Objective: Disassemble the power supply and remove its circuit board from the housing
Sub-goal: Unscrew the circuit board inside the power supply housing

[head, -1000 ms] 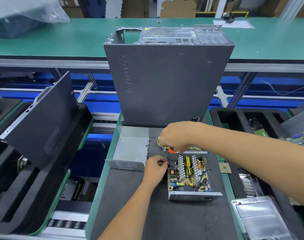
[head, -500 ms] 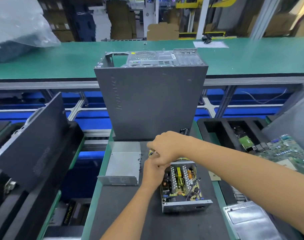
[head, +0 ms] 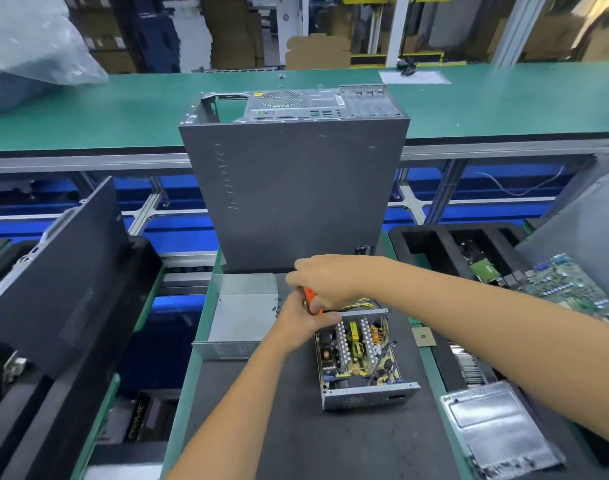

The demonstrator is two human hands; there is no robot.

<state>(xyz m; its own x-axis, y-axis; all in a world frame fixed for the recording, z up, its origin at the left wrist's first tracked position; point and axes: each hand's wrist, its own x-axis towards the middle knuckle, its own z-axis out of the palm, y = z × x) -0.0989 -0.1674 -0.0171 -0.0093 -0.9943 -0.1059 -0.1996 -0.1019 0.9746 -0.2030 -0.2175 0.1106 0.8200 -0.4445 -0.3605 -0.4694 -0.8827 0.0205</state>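
your right hand (head: pixel 325 280) is gripping an orange-handled tool (head: pixel 310 299) at the far left corner of the open power supply housing (head: pixel 365 396), and your left hand (head: pixel 305 323) is curling just below it, touching that corner. the circuit board (head: pixel 358 351) is sitting inside the housing on the dark mat (head: pixel 296 438), with the removed metal cover (head: pixel 244 313) lying just to its left and the upright computer case (head: pixel 296 188) standing behind.

green workbench (head: pixel 123 109), stacked cardboard boxes (head: pixel 233 32)

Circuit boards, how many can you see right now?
2. One circuit board sits in the open power supply housing by both hands; a green motherboard lies far right. Others may be hidden in the trays.
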